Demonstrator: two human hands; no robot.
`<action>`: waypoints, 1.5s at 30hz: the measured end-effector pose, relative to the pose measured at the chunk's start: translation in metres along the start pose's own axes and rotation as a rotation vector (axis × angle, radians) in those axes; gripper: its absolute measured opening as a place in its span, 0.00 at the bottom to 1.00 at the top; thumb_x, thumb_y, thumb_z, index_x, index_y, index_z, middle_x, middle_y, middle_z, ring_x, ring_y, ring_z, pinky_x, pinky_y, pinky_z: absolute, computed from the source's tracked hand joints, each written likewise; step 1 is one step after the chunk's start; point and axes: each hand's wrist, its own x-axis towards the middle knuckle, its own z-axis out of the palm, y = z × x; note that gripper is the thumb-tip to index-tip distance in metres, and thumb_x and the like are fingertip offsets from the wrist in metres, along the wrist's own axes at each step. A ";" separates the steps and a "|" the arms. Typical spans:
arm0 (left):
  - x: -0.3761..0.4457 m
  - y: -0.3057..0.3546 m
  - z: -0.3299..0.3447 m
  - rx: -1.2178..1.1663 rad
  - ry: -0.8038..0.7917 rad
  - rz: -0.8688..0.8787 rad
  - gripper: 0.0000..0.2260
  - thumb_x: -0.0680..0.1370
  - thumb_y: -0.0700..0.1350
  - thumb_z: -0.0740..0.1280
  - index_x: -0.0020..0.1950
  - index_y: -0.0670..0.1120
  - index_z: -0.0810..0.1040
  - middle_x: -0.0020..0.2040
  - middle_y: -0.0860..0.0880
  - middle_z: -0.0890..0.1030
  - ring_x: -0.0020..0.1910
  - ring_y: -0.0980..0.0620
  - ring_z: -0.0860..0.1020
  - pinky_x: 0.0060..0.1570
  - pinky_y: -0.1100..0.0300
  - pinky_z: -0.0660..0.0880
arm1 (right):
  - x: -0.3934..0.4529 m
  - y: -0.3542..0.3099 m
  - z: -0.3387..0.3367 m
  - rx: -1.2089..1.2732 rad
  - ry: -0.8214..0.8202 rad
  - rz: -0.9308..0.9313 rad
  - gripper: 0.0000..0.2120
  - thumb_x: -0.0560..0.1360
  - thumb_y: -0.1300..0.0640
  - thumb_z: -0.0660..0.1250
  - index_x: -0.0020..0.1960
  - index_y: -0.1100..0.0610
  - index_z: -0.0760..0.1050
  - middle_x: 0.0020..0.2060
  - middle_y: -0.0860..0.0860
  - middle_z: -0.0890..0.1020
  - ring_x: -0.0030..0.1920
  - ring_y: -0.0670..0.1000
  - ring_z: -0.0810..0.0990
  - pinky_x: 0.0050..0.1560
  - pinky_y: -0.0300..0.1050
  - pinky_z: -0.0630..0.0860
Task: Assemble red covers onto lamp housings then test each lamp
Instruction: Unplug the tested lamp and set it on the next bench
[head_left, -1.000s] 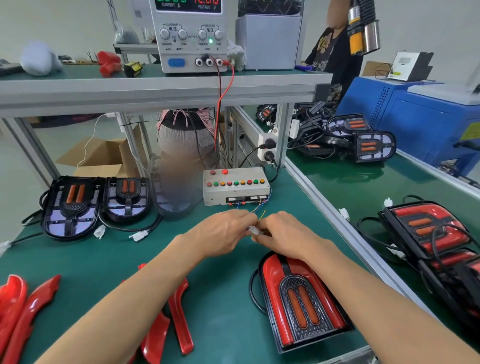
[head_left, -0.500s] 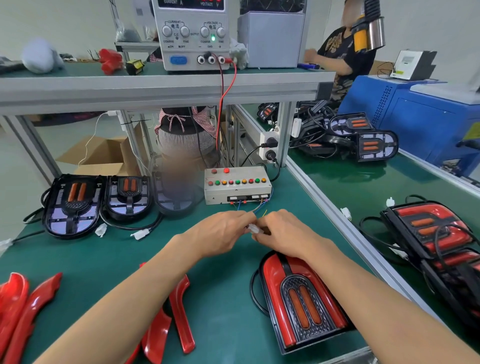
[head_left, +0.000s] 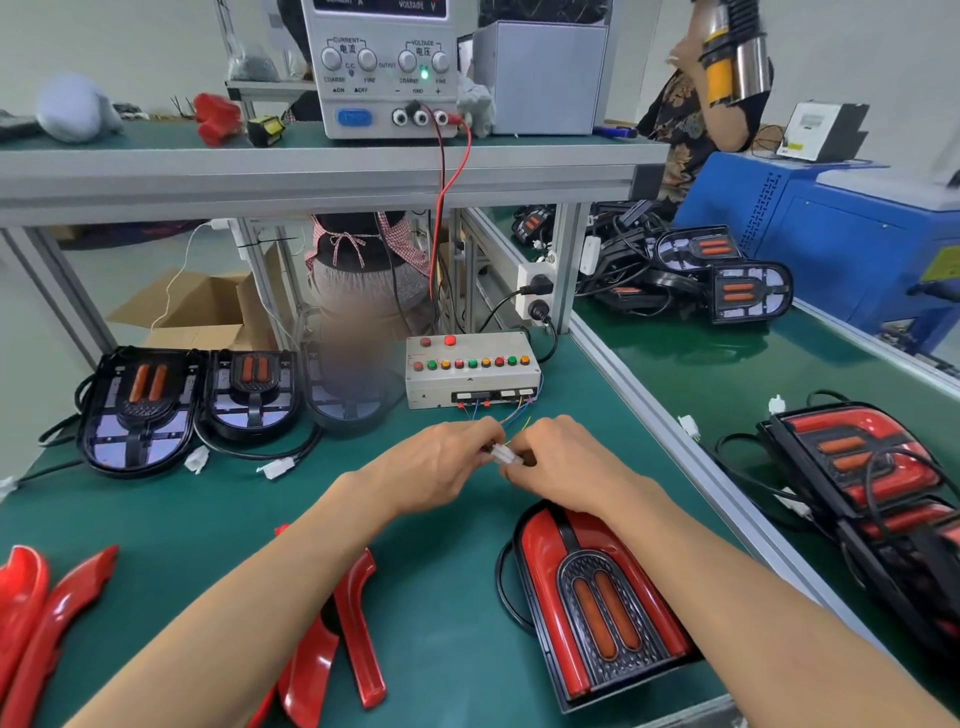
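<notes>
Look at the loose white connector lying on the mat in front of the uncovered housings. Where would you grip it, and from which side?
Probably pinch the white connector across its blocky plastic body, not the black cable feeding it. It lies flat on the green mat with its free end pointing right, clear of the housing, so come from above and the near side.

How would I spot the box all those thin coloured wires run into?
Follow the red and black leads down from the power supply on the upper shelf to the green bench. The test box sits there, just beyond both hands. Only it carries a row of red, green and yellow buttons.
</notes>
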 end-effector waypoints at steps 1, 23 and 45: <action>0.000 0.000 0.000 0.007 0.000 -0.006 0.06 0.85 0.43 0.59 0.59 0.43 0.71 0.48 0.45 0.79 0.45 0.44 0.76 0.46 0.50 0.72 | 0.000 -0.001 0.000 -0.001 0.006 0.006 0.13 0.77 0.49 0.67 0.40 0.57 0.81 0.30 0.55 0.79 0.33 0.57 0.76 0.32 0.52 0.70; -0.002 -0.002 -0.001 0.141 -0.038 0.076 0.08 0.86 0.46 0.55 0.57 0.42 0.69 0.48 0.46 0.75 0.43 0.48 0.70 0.46 0.56 0.68 | -0.002 0.003 0.000 0.054 -0.067 -0.045 0.14 0.80 0.46 0.67 0.39 0.51 0.77 0.30 0.50 0.75 0.31 0.51 0.72 0.31 0.48 0.64; -0.004 -0.004 -0.007 0.056 0.059 0.123 0.08 0.83 0.38 0.63 0.60 0.38 0.76 0.52 0.43 0.78 0.48 0.43 0.77 0.49 0.50 0.74 | -0.002 0.007 0.002 0.016 -0.068 -0.068 0.09 0.79 0.48 0.69 0.40 0.42 0.74 0.28 0.45 0.74 0.29 0.47 0.72 0.30 0.43 0.62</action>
